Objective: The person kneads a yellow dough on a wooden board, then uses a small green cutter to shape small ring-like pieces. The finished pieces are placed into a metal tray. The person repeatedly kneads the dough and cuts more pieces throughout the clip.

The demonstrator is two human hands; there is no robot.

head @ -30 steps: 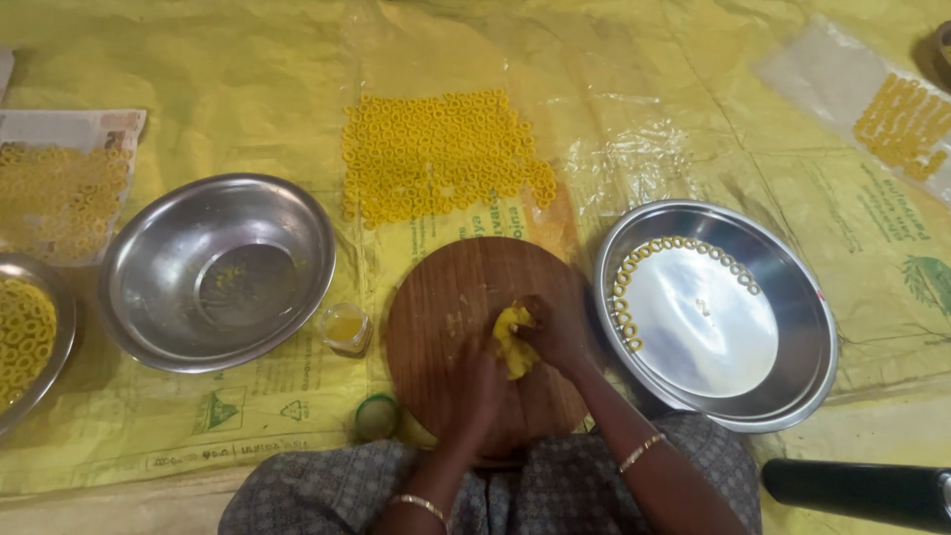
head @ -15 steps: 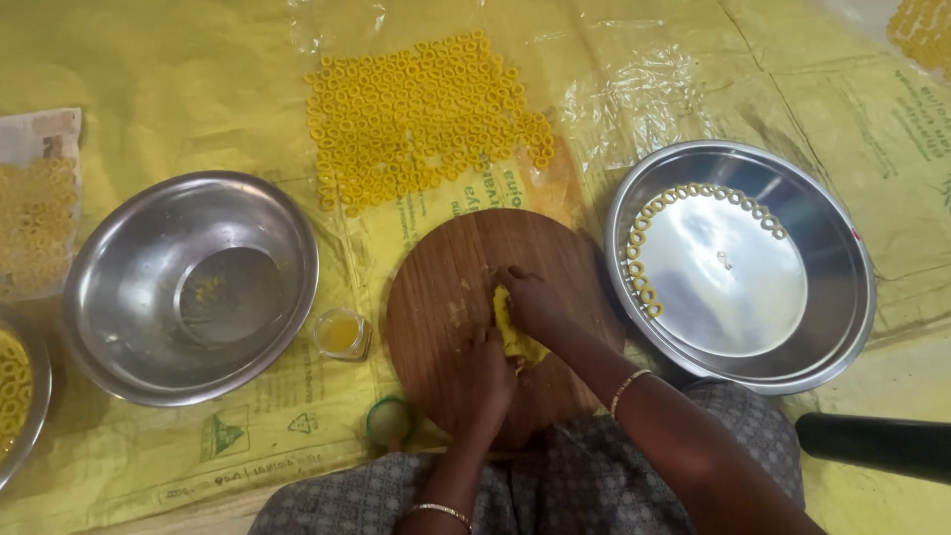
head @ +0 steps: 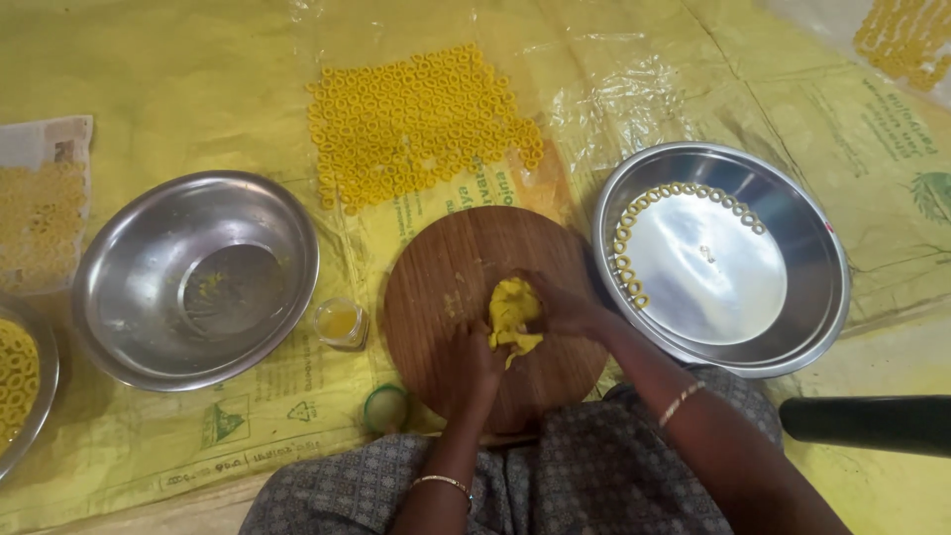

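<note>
A large patch of yellow dough rings lies in rows on clear plastic film over the yellow sheet covering the floor. At the left stands an empty steel bowl, with a small jar of yellow oil and a green lid near it, and a second dish of rings at the edge. At the right a steel plate holds a curved row of rings along its inner rim, and a black bar lies below it.
</note>
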